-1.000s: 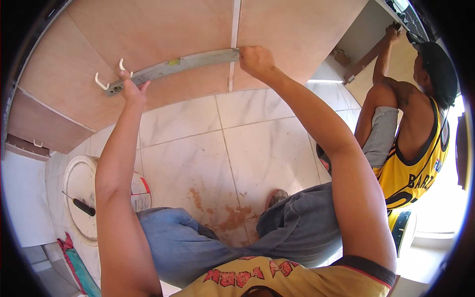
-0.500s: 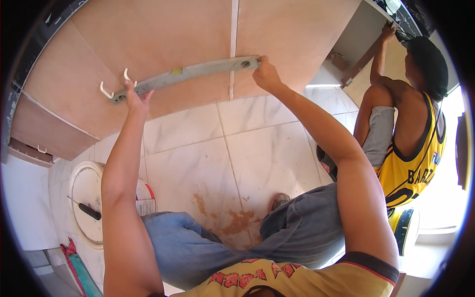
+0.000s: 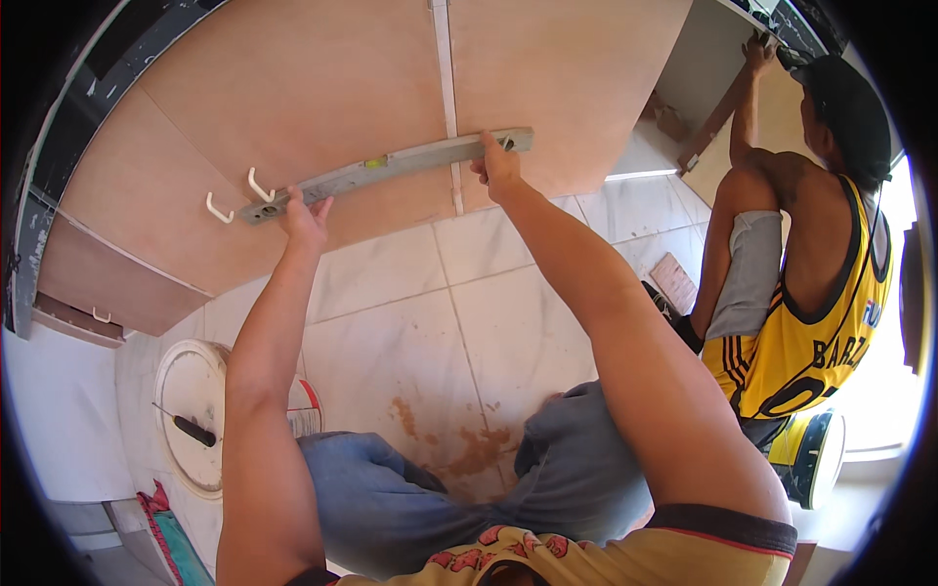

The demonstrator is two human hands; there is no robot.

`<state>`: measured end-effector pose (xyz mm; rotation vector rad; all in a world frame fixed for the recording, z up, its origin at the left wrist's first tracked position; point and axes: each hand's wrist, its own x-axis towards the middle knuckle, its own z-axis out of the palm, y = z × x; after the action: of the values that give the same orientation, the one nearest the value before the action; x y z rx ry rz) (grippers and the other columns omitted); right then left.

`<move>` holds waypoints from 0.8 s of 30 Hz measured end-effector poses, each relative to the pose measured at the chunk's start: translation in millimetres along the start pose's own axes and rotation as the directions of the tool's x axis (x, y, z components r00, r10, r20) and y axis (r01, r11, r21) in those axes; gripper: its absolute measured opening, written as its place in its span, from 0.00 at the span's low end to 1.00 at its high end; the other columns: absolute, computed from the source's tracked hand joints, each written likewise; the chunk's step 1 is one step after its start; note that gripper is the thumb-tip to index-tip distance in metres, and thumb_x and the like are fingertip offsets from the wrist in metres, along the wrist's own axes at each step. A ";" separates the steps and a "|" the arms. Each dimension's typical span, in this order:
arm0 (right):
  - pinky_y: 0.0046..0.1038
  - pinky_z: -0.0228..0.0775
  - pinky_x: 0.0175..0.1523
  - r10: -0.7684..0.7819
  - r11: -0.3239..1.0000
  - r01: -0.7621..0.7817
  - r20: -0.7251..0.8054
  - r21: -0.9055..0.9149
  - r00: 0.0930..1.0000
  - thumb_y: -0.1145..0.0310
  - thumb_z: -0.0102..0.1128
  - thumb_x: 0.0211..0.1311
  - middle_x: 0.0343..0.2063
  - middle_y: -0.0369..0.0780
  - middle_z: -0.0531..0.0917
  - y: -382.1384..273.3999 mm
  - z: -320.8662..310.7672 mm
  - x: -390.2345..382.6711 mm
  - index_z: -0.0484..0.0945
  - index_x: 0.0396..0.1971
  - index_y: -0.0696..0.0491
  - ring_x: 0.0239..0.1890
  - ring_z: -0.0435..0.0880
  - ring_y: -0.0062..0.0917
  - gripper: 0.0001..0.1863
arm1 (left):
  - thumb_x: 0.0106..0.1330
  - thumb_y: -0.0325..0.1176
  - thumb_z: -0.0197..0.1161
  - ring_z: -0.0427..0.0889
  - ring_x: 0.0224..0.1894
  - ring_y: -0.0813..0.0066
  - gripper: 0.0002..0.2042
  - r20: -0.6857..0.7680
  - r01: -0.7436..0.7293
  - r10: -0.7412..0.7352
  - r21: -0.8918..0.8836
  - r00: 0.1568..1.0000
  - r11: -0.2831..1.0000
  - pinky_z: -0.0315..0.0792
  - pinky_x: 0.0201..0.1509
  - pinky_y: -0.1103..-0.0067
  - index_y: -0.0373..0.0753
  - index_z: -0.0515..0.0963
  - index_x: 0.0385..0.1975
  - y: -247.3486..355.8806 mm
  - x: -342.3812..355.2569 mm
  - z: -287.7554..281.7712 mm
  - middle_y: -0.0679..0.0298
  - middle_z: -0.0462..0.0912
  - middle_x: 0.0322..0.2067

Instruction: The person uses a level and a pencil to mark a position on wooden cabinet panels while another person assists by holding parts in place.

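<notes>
A long grey spirit level (image 3: 420, 156) lies along the lower part of the light-brown cabinet doors (image 3: 322, 88), crossing the pale gap between two of them. My left hand (image 3: 307, 217) holds it near its left end, just beside two white door handles (image 3: 259, 186). Toward the right end, my right hand (image 3: 499, 173) is closed on the level, with part of the bar sticking out past the fingers. A yellow-green vial shows in the middle of the bar.
A white bucket (image 3: 176, 376) stands on the left, with a black-handled screwdriver (image 3: 193, 430) on its lid. On the right, a person in a yellow jersey (image 3: 831, 322) squats at an open cabinet. A small brown board (image 3: 674, 281) lies on the tiled floor (image 3: 391, 293).
My right hand has shifted from the tip of the spirit level inward along it. The level has slid a little to the right across the doors. The view has also moved slightly.
</notes>
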<state>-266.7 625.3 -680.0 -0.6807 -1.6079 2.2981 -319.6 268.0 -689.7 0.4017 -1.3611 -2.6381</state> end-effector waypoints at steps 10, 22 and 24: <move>0.25 0.58 0.18 0.001 0.996 -0.012 -0.125 -0.084 0.992 0.45 0.61 0.60 0.20 0.35 0.76 -22.4 -62.1 52.1 0.75 0.38 0.47 0.17 0.76 0.21 0.21 | 0.72 0.40 0.59 0.79 0.48 0.56 0.22 -0.170 -0.055 0.066 0.071 0.983 0.996 0.83 0.51 0.60 0.39 0.63 0.60 15.1 23.6 -25.5 0.55 0.69 0.58; 0.27 0.61 0.18 0.044 0.998 -0.046 -0.057 -0.035 0.997 0.47 0.62 0.61 0.21 0.41 0.82 -22.7 -81.6 41.9 0.76 0.36 0.54 0.17 0.78 0.24 0.22 | 0.68 0.29 0.56 0.80 0.45 0.53 0.15 -0.335 -0.037 0.066 0.092 0.940 0.995 0.83 0.47 0.60 0.41 0.71 0.54 17.6 -3.2 2.1 0.57 0.74 0.50; 0.28 0.61 0.17 0.050 0.996 -0.056 -0.087 -0.065 0.995 0.47 0.62 0.61 0.21 0.41 0.82 -21.3 -87.1 43.8 0.75 0.36 0.54 0.17 0.79 0.24 0.22 | 0.67 0.29 0.55 0.79 0.48 0.50 0.16 -0.256 -0.041 0.057 0.067 0.965 0.997 0.82 0.49 0.58 0.41 0.70 0.54 8.5 -5.2 1.4 0.57 0.72 0.53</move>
<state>-261.0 723.8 -694.5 -0.8345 -1.6536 2.2277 -315.0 265.4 -681.1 0.6829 -1.3508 -2.4068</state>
